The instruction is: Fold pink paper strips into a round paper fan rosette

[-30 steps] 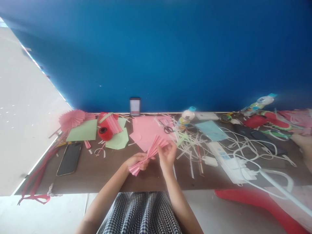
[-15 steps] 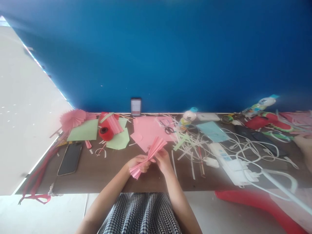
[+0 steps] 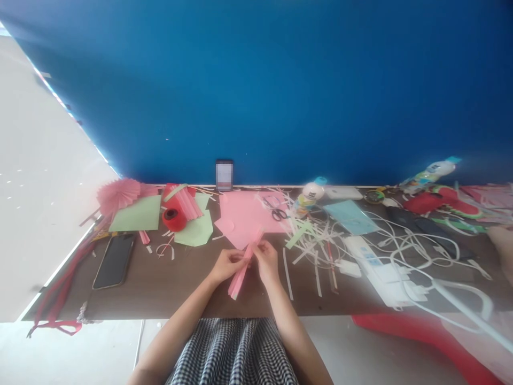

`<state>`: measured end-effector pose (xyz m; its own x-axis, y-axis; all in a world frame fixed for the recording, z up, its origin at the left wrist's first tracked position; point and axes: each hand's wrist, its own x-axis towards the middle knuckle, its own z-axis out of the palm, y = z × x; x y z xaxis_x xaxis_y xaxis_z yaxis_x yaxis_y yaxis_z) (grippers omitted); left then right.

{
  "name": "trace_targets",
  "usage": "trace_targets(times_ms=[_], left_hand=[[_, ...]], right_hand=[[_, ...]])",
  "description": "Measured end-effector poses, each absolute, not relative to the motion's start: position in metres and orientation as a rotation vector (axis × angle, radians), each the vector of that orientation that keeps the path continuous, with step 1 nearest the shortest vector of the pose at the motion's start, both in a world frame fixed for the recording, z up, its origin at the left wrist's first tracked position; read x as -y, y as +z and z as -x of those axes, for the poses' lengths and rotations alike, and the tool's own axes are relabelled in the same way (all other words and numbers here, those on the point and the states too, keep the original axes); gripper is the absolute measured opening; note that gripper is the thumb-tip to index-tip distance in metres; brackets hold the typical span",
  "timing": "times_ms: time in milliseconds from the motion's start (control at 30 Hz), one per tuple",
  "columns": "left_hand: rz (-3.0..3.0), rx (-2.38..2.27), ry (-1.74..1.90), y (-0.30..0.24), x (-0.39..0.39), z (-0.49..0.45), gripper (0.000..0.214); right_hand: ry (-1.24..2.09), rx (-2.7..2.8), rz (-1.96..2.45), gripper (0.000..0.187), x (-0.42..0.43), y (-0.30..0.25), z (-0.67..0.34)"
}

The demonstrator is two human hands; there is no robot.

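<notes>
A narrow bundle of pleated pink paper point(image 3: 239, 279) slants between my two hands, above the front part of the brown table. My left hand point(image 3: 227, 265) pinches it around the middle from the left. Higher up, the fingers of my right hand point(image 3: 265, 258) close on its upper part. The pleats lie pressed together, and the top end blurs against a flat pink sheet point(image 3: 248, 208) behind it. Black-handled scissors point(image 3: 279, 215) rest on that sheet's right side.
Left are a phone point(image 3: 114, 261), a red tape roll point(image 3: 173, 219), green paper point(image 3: 138, 214) and a pink paper fan point(image 3: 119, 195). Right are paper strips point(image 3: 316, 240), a glue bottle point(image 3: 310, 195), a power strip point(image 3: 372, 270) and tangled white cables. Another person's hand point(image 3: 500, 240) shows at the far right.
The pleated paper's flared ends have been drawn together into a narrower, steeper bundle. My left hand has shifted slightly, its fingers now at the bundle's left side.
</notes>
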<state>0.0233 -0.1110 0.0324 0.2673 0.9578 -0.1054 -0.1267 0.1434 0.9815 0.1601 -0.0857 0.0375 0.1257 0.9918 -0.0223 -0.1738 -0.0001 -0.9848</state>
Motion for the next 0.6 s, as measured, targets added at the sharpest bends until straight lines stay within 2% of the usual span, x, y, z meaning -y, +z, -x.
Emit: trace_targets(times_ms=[600], left_hand=[[-0.925, -0.827, 0.881, 0.032, 0.109, -0.027, 0.046]], right_hand=[[1.082, 0.967, 1.224, 0.025, 0.074, 0.038, -0.158]])
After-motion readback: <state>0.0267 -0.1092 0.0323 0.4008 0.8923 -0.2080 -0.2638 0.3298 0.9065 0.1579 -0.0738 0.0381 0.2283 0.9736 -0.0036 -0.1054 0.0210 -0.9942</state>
